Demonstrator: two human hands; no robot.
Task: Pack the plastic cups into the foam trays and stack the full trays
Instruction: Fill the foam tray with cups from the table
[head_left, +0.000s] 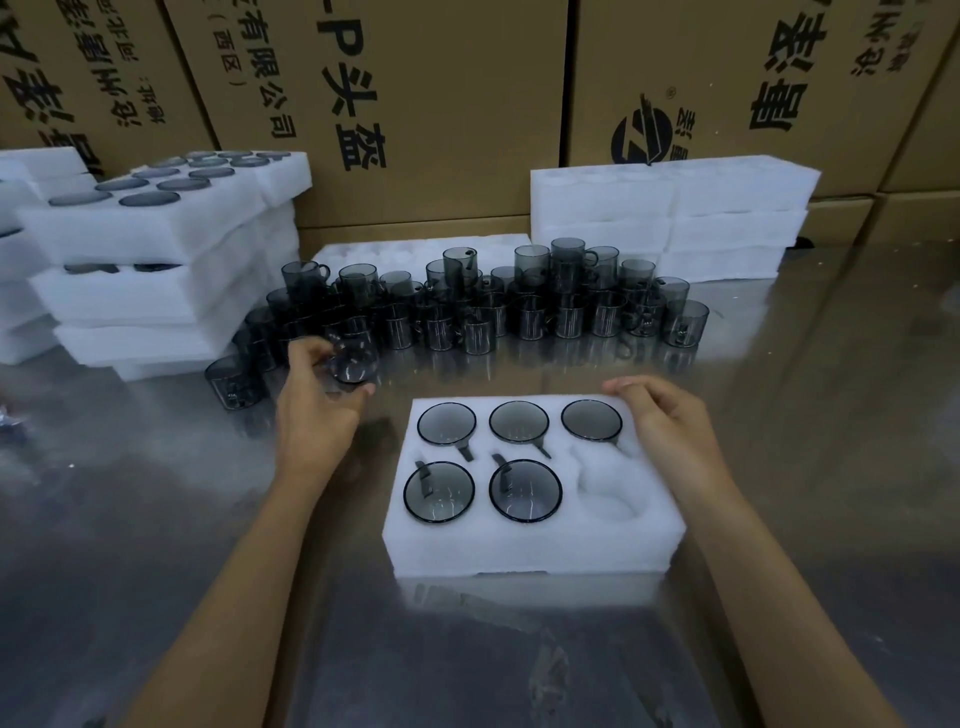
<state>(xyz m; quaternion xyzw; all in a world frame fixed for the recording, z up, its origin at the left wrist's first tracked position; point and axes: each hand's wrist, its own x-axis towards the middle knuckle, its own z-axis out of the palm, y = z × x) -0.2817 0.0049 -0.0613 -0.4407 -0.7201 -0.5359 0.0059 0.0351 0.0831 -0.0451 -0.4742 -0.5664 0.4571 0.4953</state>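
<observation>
A white foam tray (524, 551) lies in front of me on the metal table. Several smoky grey plastic cups sit in its wells, such as one at the near middle (525, 490); the near right well (613, 493) holds nothing. My left hand (311, 415) holds a grey cup (353, 361) tilted, to the left of the tray and just in front of the pile. My right hand (665, 421) rests on the tray's far right corner, fingers loosely curled over the edge. A big pile of loose cups (493, 306) stands behind the tray.
Stacked full foam trays (145, 260) stand at the far left. Stacked foam trays with no cups showing (670, 218) are at the far right, another foam tray (374, 254) lies behind the pile. Cardboard cartons (415, 104) wall off the back.
</observation>
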